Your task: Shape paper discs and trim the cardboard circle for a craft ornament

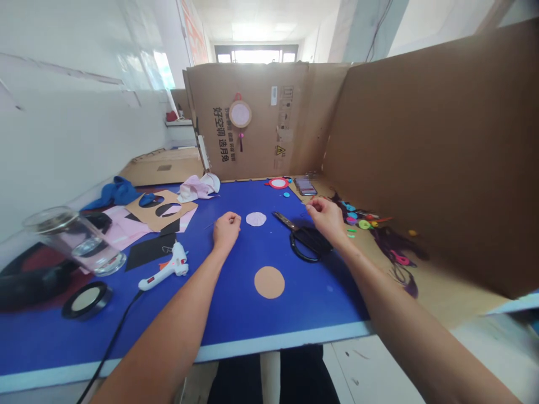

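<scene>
My left hand (227, 229) is closed, thumb against curled fingers, just left of a pale lilac paper or fabric round (256, 219) lying on the blue table. Fingers pinched together, my right hand (325, 217) hovers beside the scissors (312, 241); something small and pale seems to be at its fingertips, too small to name. What the left fingers hold, if anything, is hidden. The black-handled scissors lie with their blades toward the lilac round. Nearer the front edge rests a brown cardboard disc (269, 282), flat and apart from both hands.
A white glue gun (168, 269), glass jar (80, 241) and black-rimmed round tin (87, 300) stand at left, near cut cardboard (164, 209). Buttons and yarn (387, 241) lie at right. Tall cardboard walls (269, 120) enclose the back and right; a round ornament (240, 114) hangs there.
</scene>
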Demonstrator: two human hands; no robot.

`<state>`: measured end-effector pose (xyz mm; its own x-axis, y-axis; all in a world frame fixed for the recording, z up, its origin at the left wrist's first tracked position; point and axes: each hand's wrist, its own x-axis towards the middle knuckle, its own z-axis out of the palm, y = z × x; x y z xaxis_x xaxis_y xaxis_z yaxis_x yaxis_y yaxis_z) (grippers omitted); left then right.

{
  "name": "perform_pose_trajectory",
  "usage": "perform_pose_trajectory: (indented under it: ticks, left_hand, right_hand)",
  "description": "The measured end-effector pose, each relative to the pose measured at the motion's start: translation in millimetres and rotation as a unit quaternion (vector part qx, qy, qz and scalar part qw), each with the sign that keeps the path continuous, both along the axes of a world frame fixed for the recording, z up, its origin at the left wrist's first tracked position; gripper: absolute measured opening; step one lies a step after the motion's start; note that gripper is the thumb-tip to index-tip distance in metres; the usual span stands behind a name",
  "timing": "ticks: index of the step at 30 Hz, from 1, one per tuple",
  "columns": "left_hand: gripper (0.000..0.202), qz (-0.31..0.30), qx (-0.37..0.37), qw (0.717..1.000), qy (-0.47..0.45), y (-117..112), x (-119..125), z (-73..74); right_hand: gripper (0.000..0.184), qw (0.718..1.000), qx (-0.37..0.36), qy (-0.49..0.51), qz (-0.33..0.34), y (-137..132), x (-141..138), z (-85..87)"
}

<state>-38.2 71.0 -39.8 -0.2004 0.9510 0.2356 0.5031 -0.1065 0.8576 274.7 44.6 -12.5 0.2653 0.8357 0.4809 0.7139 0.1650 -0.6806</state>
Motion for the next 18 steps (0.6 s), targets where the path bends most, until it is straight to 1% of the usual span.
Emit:
perform_pose_trajectory:
  ticks: [2, 4, 5, 7, 9, 11, 13, 16, 18]
  left_hand:
    - [0.023, -0.009, 0.054, 0.993, 0.103, -5, 4, 1.4]
    - [0.036, -0.068, 0.115, 0.97, 0.203, -8, 10, 2.5]
    - [0.042, -0.108, 0.128, 0.954, 0.247, -10, 14, 2.8]
    - [0.053, -0.175, 0.113, 0.924, 0.321, -12, 21, 3.1]
    - [0.058, -0.206, 0.072, 0.903, 0.371, -14, 27, 3.1]
    - [0.059, -0.219, 0.036, 0.889, 0.401, -18, 30, 3.4]
    - [0.058, -0.22, 0.018, 0.881, 0.418, -22, 31, 4.2]
    - [0.053, -0.2, 0.025, 0.883, 0.425, -28, 30, 7.2]
    - [0.051, -0.184, 0.043, 0.892, 0.411, -26, 26, 11.6]
  right_hand:
    - [0.021, 1.0, -0.004, -0.031, -0.001, -3, -3, -7.8]
    - [0.021, 0.998, -0.016, -0.056, 0.013, -6, -5, -11.4]
    - [0.021, 0.997, -0.02, -0.069, 0.019, -7, -6, -12.0]
    - [0.021, 0.995, -0.021, -0.092, 0.023, -9, -7, -11.7]
    - [0.021, 0.993, -0.019, -0.112, 0.022, -9, -8, -10.7]
    - [0.021, 0.991, -0.018, -0.129, 0.022, -10, -9, -9.7]
    - [0.021, 0.99, -0.018, -0.138, 0.025, -11, -10, -8.6]
    - [0.022, 0.99, -0.021, -0.141, 0.024, -12, -10, -6.9]
    - [0.022, 0.99, -0.02, -0.14, 0.022, -13, -9, -6.5]
